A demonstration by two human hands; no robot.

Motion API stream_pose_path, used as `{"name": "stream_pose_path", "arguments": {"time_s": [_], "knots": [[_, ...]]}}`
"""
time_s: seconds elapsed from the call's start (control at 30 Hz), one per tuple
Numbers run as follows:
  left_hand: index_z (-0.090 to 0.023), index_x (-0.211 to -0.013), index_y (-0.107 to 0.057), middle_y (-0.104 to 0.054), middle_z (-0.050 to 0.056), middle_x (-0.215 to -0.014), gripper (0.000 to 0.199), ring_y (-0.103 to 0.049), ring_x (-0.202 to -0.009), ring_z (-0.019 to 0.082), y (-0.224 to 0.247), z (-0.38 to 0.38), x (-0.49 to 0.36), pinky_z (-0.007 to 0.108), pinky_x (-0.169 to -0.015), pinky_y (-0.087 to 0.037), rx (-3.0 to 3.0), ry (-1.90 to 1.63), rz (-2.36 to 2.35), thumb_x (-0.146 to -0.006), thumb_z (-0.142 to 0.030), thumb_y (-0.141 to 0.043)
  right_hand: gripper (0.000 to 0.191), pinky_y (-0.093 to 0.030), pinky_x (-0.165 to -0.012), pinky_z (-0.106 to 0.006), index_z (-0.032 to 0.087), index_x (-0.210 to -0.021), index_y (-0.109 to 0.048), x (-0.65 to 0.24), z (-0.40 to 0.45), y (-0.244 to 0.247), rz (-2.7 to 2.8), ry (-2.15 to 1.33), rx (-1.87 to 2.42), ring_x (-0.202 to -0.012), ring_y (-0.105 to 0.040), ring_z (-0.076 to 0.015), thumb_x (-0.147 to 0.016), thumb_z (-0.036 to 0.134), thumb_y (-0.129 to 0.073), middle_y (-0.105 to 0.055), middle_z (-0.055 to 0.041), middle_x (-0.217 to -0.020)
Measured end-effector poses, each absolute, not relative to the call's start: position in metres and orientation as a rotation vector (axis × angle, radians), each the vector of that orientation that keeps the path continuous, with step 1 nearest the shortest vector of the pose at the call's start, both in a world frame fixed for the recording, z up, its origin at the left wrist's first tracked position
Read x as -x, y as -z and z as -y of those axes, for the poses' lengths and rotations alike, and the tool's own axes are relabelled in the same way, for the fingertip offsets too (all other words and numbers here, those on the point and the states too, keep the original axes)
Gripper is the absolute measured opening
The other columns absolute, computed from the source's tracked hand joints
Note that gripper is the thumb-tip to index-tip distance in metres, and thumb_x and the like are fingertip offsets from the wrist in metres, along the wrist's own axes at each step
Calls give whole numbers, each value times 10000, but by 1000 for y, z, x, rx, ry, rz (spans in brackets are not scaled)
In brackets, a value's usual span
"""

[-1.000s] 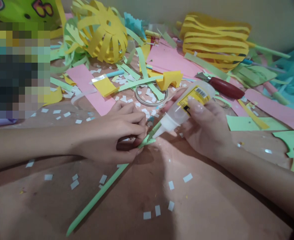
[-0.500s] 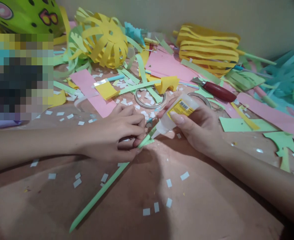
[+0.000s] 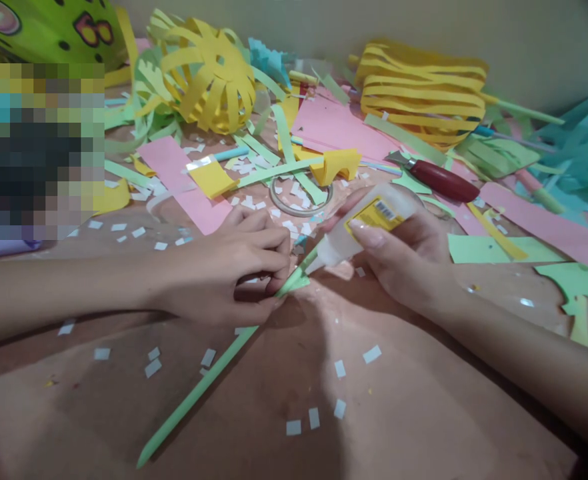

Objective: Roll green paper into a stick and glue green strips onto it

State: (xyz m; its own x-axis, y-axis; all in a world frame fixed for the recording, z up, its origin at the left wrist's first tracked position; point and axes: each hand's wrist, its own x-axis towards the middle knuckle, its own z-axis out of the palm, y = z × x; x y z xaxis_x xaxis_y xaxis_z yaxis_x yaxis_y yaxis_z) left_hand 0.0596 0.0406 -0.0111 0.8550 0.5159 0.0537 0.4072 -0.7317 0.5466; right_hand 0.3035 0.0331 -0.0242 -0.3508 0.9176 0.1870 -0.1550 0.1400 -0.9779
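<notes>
My left hand (image 3: 247,270) is closed around a thin green rolled-paper stick (image 3: 199,392), which slants from the lower left up toward the middle. Past my fingers, the far end of the stick has a loose flap of green paper. In my right hand (image 3: 399,257) is a clear glue bottle (image 3: 369,223) with a yellow label, tipped nozzle-down to the left. Its white nozzle touches or nearly touches the green paper just beyond my left fingertips; whether glue is flowing cannot be made out.
Behind my hands lie a ring of tape (image 3: 301,212), a red-handled cutter (image 3: 444,180) and pink paper (image 3: 339,127). Two yellow paper-strip lanterns (image 3: 217,77) stand at the back. White paper bits (image 3: 294,427) dot the table (image 3: 254,440). A blurred patch covers the left side.
My right hand and the glue bottle have shifted slightly right, with the nozzle still at the green paper. My left hand keeps its hold on the stick. The view has moved a little.
</notes>
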Motion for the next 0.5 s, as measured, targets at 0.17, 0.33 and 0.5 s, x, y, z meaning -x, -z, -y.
{"name": "stream_pose_path", "arguments": {"time_s": [0.17, 0.33, 0.5], "knots": [[-214, -1001, -529, -593, 25, -867, 249, -435, -875, 234, 13, -36, -59, 388, -790, -282, -2421, -335, -810, -777, -230, -637, 162, -638, -718, -277, 259, -993, -708, -301, -41, 24, 1243, -1538, 695, -792, -738, -149, -892, 378, -746, -760, 29, -872], [-221, -1192, -492, -573, 24, -848, 396, -468, -897, 252, 16, -33, -59, 396, -811, -321, -2436, -356, -864, -831, -317, -625, 235, -579, -532, -229, 224, -943, -727, -301, -48, 22, 1092, -1643, 695, -610, -680, -125, -853, 437, -771, -742, 17, -778], [-230, -1226, -523, -595, 22, -874, 443, -459, -883, 235, 13, -35, -58, 381, -800, -318, -2462, -328, -829, -799, -232, -642, 260, -602, -607, -218, 212, -924, -729, -303, -51, 24, 1069, -1711, 718, -670, -706, -123, -845, 455, -776, -739, 16, -760]]}}
